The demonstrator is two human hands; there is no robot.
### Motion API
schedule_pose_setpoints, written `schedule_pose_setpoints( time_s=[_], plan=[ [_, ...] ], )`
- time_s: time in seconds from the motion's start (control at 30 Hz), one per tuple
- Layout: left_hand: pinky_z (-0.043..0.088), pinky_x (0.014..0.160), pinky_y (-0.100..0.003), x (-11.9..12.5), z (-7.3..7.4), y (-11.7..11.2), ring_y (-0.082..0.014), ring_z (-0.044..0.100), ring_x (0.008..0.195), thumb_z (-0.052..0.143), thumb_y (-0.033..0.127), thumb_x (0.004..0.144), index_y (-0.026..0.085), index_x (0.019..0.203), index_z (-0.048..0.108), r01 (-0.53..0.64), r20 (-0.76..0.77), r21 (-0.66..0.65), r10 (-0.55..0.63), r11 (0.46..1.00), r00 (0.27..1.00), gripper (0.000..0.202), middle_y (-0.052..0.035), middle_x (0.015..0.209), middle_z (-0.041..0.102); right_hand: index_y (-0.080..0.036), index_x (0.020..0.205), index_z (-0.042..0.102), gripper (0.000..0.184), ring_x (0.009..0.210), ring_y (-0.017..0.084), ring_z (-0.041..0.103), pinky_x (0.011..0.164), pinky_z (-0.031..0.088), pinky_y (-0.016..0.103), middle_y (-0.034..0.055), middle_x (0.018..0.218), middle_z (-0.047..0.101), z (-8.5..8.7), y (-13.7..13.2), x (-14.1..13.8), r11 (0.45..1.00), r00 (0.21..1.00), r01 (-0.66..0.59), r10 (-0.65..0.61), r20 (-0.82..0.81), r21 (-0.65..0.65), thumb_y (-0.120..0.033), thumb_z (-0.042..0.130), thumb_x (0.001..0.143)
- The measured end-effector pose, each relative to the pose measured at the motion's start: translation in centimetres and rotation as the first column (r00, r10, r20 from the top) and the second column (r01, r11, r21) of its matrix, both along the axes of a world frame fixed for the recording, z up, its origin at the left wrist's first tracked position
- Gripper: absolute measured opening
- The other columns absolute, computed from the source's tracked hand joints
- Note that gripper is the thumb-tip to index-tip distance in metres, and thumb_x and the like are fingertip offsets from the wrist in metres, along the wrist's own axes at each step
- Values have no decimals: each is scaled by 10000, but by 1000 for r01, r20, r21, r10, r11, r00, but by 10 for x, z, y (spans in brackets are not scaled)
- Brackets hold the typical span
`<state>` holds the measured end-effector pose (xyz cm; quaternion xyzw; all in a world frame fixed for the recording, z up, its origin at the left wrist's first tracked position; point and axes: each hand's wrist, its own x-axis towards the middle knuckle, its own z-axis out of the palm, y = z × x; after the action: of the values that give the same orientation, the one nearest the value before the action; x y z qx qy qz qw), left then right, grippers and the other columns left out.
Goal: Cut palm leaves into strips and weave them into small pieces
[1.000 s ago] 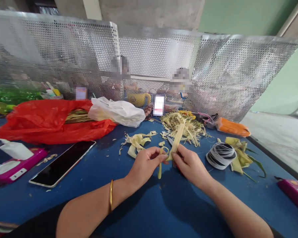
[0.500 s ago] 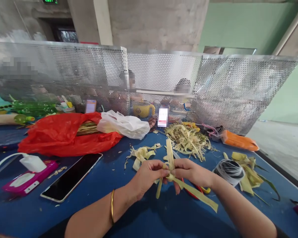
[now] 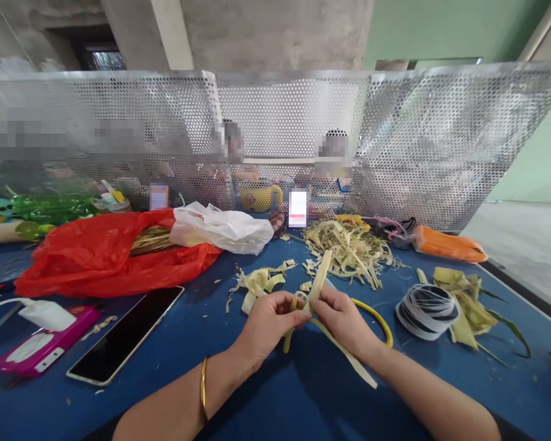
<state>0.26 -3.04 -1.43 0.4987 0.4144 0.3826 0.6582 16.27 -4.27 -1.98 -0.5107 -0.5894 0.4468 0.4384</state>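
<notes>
My left hand point(image 3: 267, 324) pinches a folded piece of pale corn husk strip point(image 3: 322, 269), with a small loop standing above the thumb. My right hand point(image 3: 344, 320) grips the same husk beside it, the fingertips of both hands nearly meeting. One end points up and away, another trails toward me below my right hand, and a short end hangs under my left hand. The crossing itself is partly hidden by fingers. Behind my right hand a yellow looped handle point(image 3: 386, 331) lies on the table, mostly covered; it looks like scissors.
Husk scraps point(image 3: 261, 283) and a shredded heap point(image 3: 349, 245) lie beyond my hands. At right are a spool of white cord point(image 3: 426, 315) and husk leaves point(image 3: 468, 306). Left are a phone point(image 3: 128, 337), a magenta power strip point(image 3: 68, 331) and a red bag point(image 3: 96, 251). A perforated screen point(image 3: 284, 116) stands behind.
The upright husk end now leans to the right, and my right hand has turned, its fingers gathered on that end. The trailing end hangs more steeply. My view has shifted slightly.
</notes>
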Motion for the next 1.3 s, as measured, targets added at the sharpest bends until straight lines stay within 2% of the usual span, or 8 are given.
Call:
schedule_pose_setpoints(
  time_s=[0.13,0.23,0.37,0.5,0.63,0.77,1.03,1.3],
  plan=[
    [439,556,-195,-2,4,3,-88,563,534,806,306,609,132,741,689,-121,-15,9,121,993,993,248,3,596,654,-189,698,536,238,519,89,366,477,285,222,-63,554,419,12,-4,6,997,994,68,-70,82,29,-390,606,803],
    [441,543,-193,-5,7,7,-78,551,513,797,313,626,122,776,695,-154,44,-32,155,988,987,263,-21,631,679,-189,942,606,288,455,78,381,434,275,211,-85,529,444,31,-7,21,997,997,-66,65,-29,-29,-424,671,789],
    [436,532,-190,-8,5,10,-78,551,503,831,319,590,115,779,695,-11,94,-99,20,995,995,310,-27,606,673,-164,907,710,251,508,91,528,483,388,216,3,658,640,49,-10,40,941,937,-277,220,-270,-193,-372,723,767],
    [453,551,-197,-9,2,10,-81,561,499,836,303,591,119,797,700,133,97,-172,-117,976,988,308,-30,599,681,-175,898,733,253,614,132,631,604,490,258,55,801,715,43,-8,43,908,876,-332,197,-441,-255,-303,797,689],
    [444,520,-197,-8,0,11,-66,525,454,796,263,650,120,813,700,79,35,-147,-74,986,997,237,-40,632,705,-175,776,713,198,562,113,552,570,438,240,-4,617,620,32,-8,33,995,963,-94,81,-257,-35,-367,756,753],
    [437,492,-190,-6,2,10,-64,521,438,750,183,689,124,812,703,20,-32,-125,-24,992,999,144,-29,632,707,-182,708,647,287,607,115,472,577,374,242,-13,633,549,36,-12,26,977,998,41,-30,-52,210,-432,642,849],
    [426,473,-185,-3,3,7,-62,514,432,724,155,708,135,740,720,-58,-110,-11,56,998,992,38,-9,625,694,-191,553,374,399,608,115,412,568,316,253,-26,621,410,33,-13,20,953,871,-249,142,471,173,-308,489,918],
    [424,484,-216,-4,-1,5,-112,547,483,691,227,701,148,744,729,-32,-236,144,65,989,970,98,-5,606,657,-196,540,378,367,595,128,460,554,309,267,-6,635,460,23,-12,14,958,815,-255,139,563,131,-261,479,887]
  ],
)
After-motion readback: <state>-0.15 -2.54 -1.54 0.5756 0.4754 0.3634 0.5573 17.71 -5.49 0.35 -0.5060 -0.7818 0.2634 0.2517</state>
